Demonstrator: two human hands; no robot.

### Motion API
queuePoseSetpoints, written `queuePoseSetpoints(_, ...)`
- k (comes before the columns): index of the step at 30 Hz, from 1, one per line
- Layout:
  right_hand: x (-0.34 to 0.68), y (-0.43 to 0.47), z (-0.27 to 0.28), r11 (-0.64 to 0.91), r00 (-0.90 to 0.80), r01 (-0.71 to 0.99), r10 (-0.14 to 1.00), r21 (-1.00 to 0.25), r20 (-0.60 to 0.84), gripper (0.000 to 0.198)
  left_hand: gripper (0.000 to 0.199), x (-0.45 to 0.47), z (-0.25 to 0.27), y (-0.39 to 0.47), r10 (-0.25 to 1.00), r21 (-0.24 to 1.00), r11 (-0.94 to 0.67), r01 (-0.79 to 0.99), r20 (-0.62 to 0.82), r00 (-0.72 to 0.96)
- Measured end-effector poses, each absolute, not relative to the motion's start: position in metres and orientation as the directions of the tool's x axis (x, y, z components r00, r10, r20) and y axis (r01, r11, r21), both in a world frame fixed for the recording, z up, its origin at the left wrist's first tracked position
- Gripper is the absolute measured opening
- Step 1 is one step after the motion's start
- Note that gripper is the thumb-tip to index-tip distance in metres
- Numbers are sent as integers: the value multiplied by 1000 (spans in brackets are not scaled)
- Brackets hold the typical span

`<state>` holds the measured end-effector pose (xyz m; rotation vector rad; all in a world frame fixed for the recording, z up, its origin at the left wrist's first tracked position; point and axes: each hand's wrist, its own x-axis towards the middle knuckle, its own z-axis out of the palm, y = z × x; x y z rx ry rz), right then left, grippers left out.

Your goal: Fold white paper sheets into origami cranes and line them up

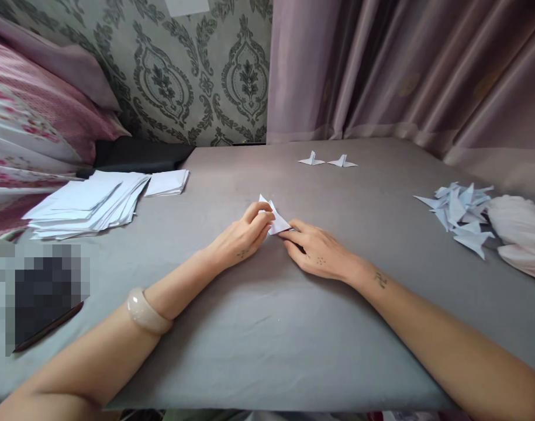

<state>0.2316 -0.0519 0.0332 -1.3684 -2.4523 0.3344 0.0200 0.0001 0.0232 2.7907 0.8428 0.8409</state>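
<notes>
A small piece of white folded paper (279, 223) is between my hands, over the middle of the grey-covered table. My left hand (248, 229) has its fingers bent and closed on the left side of the paper. A pointed tip of the paper rises above those fingers. At the paper's lower right corner, my right hand (313, 248) grips the edge with its fingertips, its side low over the cloth. The fingers partly hide the paper's folds.
White paper sheets (92, 202) are piled at the left, beside a smaller paper stack (167, 182). Two folded paper birds (311, 159) stand at the back. Several folded paper pieces (458, 204) are heaped at the right by white cloth (519, 228). A blurred dark object (48, 298) lies front left.
</notes>
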Motion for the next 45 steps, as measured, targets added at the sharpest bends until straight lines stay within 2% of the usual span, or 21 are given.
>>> queuePoseSetpoints(9, 238, -51, 34, 533, -519, 741, 840, -408, 156, 37, 27, 16, 13, 3, 454, 199, -891, 408, 380, 806)
queuePoseSetpoints(21, 268, -38, 42, 496, -557, 667, 827, -557, 69, 39, 38, 17, 22, 1, 438, 94, -899, 429, 246, 865)
queuePoseSetpoints(36, 279, -36, 51, 434, -565, 665, 824, -608, -30, 35, 43, 33, 32, 9, 396, -78, -909, 410, 150, 906)
queuePoseSetpoints(40, 276, -34, 44, 338, -470, 671, 882, -660, -27, 31, 41, 33, 27, 7, 407, -52, -903, 427, 219, 887)
queuePoseSetpoints(45, 251, -32, 30, 170, -151, 736, 985, -655, 86, 27, 39, 27, 19, 0, 476, 21, -866, 499, 339, 812)
